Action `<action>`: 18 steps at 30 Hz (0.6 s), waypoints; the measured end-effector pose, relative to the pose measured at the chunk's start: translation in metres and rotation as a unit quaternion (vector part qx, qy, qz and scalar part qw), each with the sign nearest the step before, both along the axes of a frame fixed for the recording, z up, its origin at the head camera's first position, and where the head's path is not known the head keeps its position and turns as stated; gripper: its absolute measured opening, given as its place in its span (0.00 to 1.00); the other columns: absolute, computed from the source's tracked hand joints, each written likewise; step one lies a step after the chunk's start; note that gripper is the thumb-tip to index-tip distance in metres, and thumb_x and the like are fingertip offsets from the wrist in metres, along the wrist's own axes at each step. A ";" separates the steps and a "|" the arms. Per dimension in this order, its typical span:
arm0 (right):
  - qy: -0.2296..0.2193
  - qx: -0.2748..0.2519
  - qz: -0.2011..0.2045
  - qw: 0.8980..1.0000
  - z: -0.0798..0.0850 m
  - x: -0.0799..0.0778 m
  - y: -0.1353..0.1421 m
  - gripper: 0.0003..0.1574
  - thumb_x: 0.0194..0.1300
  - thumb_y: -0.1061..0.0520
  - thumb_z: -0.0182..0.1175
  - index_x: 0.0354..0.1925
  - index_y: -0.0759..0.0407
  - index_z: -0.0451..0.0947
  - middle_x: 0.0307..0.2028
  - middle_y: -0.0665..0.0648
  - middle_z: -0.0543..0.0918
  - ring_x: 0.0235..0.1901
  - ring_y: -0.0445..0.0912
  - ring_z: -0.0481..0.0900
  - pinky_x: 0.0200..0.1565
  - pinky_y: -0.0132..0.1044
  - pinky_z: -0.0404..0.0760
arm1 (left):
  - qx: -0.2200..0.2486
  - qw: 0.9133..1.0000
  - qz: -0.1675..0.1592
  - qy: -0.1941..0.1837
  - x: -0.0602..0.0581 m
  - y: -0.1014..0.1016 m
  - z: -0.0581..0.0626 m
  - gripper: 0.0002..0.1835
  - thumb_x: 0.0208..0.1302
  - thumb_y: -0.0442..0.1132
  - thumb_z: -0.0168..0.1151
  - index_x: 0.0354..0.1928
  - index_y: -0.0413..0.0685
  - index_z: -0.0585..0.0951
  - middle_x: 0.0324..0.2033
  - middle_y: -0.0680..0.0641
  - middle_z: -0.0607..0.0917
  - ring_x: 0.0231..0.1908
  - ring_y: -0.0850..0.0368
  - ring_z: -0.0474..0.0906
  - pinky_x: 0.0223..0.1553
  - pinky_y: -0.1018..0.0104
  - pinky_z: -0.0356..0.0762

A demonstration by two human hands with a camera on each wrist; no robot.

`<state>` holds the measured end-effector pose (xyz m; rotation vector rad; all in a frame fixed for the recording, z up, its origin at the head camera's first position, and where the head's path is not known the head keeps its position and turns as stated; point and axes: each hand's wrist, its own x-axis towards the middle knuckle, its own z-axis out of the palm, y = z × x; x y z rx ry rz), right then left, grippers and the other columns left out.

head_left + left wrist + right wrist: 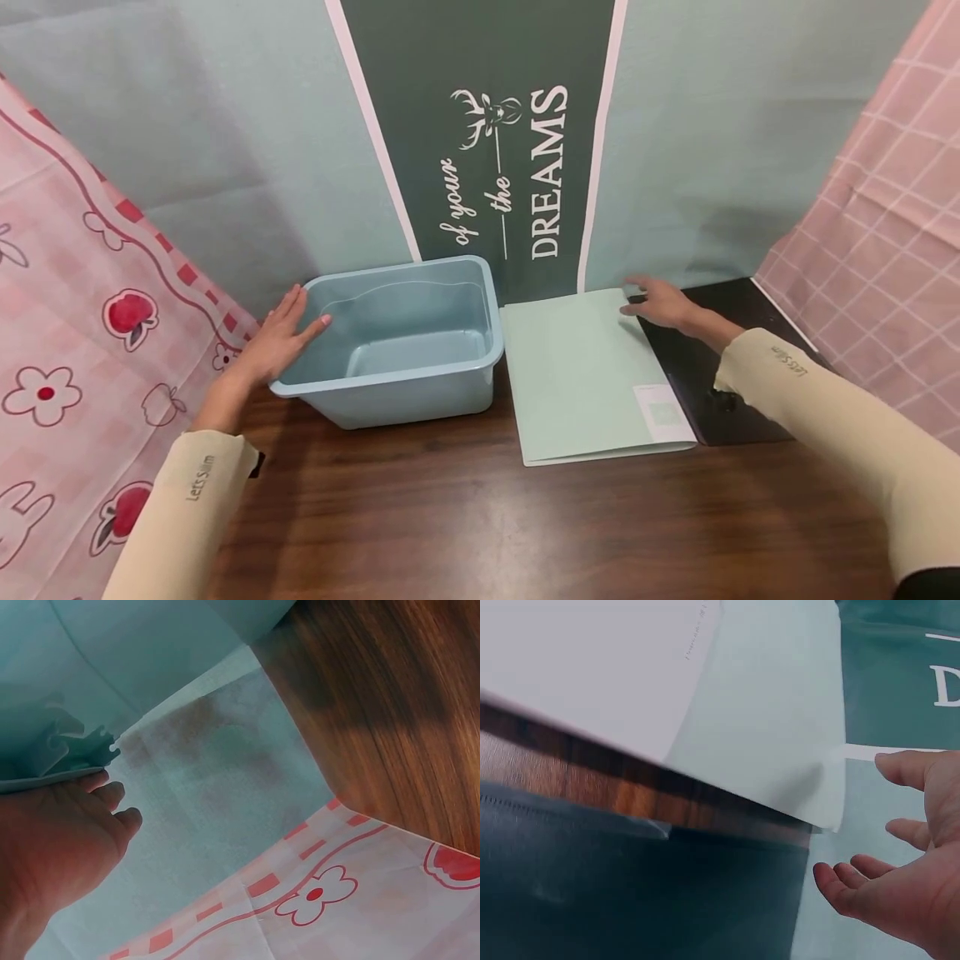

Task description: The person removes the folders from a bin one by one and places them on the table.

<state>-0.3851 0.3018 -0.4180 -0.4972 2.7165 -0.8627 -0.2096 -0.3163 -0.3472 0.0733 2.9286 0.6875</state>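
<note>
A light blue plastic tub (420, 392) stands on the table at left of centre. My left hand (279, 342) rests at its left rim, with the fingers along the outside and the thumb reaching over the inside. In the left wrist view, the left hand (67, 847) lies close against the tub's edge. A pale green folder (585, 375) lies flat just right of the tub. My right hand (660, 302) hovers by the folder's far right corner. In the right wrist view, the right hand (907, 862) has spread fingers and stands apart from the folder (780, 712).
A black flat case (720, 358) lies right of the folder, partly under my right forearm. A white label (663, 412) is on the folder's near right corner. Printed cloth (495, 108) hangs behind, with pink cloths on both sides. Brown wooden tabletop (487, 517) extends in front.
</note>
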 end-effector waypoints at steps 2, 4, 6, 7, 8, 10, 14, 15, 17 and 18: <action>0.017 0.011 0.006 1.000 0.004 0.001 0.002 0.48 0.77 0.53 0.62 0.79 0.76 0.54 0.74 0.84 0.60 0.73 0.76 0.62 0.68 0.71 0.67 | -0.001 1.000 -0.002 -0.002 0.001 -0.001 0.001 0.51 0.82 0.67 0.41 0.83 0.41 0.31 0.83 0.37 0.28 0.83 0.36 0.25 0.79 0.34 0.26; 0.035 0.025 0.013 0.999 0.009 0.003 0.002 0.47 0.77 0.52 0.62 0.78 0.77 0.55 0.74 0.83 0.61 0.73 0.76 0.62 0.69 0.71 0.66 | -0.009 1.000 -0.005 -0.003 0.002 -0.002 0.002 0.51 0.82 0.66 0.42 0.83 0.41 0.31 0.83 0.36 0.28 0.83 0.35 0.25 0.79 0.33 0.27; 0.059 0.041 0.028 0.997 0.017 0.004 0.001 0.46 0.77 0.52 0.62 0.77 0.78 0.56 0.74 0.83 0.62 0.73 0.75 0.61 0.70 0.71 0.64 | -0.022 1.000 -0.009 -0.004 0.003 -0.003 0.004 0.52 0.82 0.66 0.43 0.83 0.40 0.31 0.84 0.36 0.28 0.83 0.35 0.26 0.79 0.33 0.28; 0.074 0.050 0.036 0.995 0.021 0.006 0.000 0.46 0.77 0.52 0.62 0.77 0.79 0.57 0.73 0.82 0.62 0.73 0.75 0.61 0.70 0.70 0.64 | -0.030 0.999 -0.011 -0.004 0.003 -0.003 0.005 0.52 0.82 0.66 0.43 0.83 0.40 0.31 0.84 0.36 0.29 0.83 0.34 0.27 0.79 0.32 0.29; 0.086 0.057 0.043 0.994 0.026 0.007 -0.002 0.45 0.77 0.53 0.62 0.76 0.80 0.58 0.73 0.83 0.63 0.73 0.75 0.61 0.71 0.70 0.63 | -0.037 0.999 -0.015 -0.006 0.003 -0.004 0.007 0.52 0.82 0.66 0.44 0.83 0.39 0.31 0.83 0.35 0.29 0.83 0.33 0.28 0.79 0.31 0.30; 0.114 0.071 0.057 0.989 0.035 0.009 -0.003 0.44 0.77 0.53 0.62 0.75 0.80 0.59 0.72 0.83 0.65 0.72 0.76 0.63 0.70 0.71 0.64 | -0.051 0.998 -0.020 -0.013 0.002 -0.004 0.010 0.53 0.82 0.66 0.44 0.83 0.38 0.31 0.83 0.34 0.29 0.82 0.30 0.30 0.78 0.30 0.33; 0.158 0.111 0.065 0.979 0.051 0.011 -0.005 0.45 0.76 0.51 0.63 0.76 0.78 0.60 0.71 0.84 0.65 0.70 0.76 0.64 0.69 0.72 0.65 | -0.074 0.996 -0.029 -0.030 -0.002 -0.003 0.019 0.53 0.82 0.65 0.45 0.83 0.35 0.32 0.83 0.31 0.31 0.81 0.26 0.33 0.77 0.27 0.37; 0.165 0.122 0.064 0.977 0.054 0.011 -0.006 0.45 0.76 0.50 0.63 0.76 0.76 0.60 0.71 0.84 0.64 0.70 0.76 0.64 0.69 0.73 0.65 | -0.080 0.996 -0.032 -0.032 -0.003 -0.002 0.021 0.53 0.82 0.65 0.46 0.83 0.34 0.33 0.82 0.30 0.31 0.81 0.26 0.33 0.77 0.27 0.37; 0.174 0.144 0.061 0.972 0.061 0.011 -0.006 0.47 0.76 0.47 0.63 0.77 0.74 0.59 0.73 0.83 0.62 0.72 0.76 0.62 0.69 0.74 0.65 | -0.092 0.995 -0.037 -0.031 -0.005 0.000 0.026 0.53 0.82 0.65 0.46 0.82 0.32 0.35 0.82 0.28 0.33 0.81 0.27 0.32 0.78 0.28 0.37; 0.179 0.153 0.059 0.970 0.065 0.011 -0.006 0.48 0.76 0.46 0.62 0.78 0.73 0.58 0.73 0.83 0.61 0.72 0.77 0.61 0.68 0.74 0.65 | -0.099 0.994 -0.040 -0.029 -0.006 0.001 0.028 0.53 0.82 0.64 0.46 0.82 0.31 0.36 0.82 0.27 0.34 0.82 0.27 0.32 0.78 0.29 0.36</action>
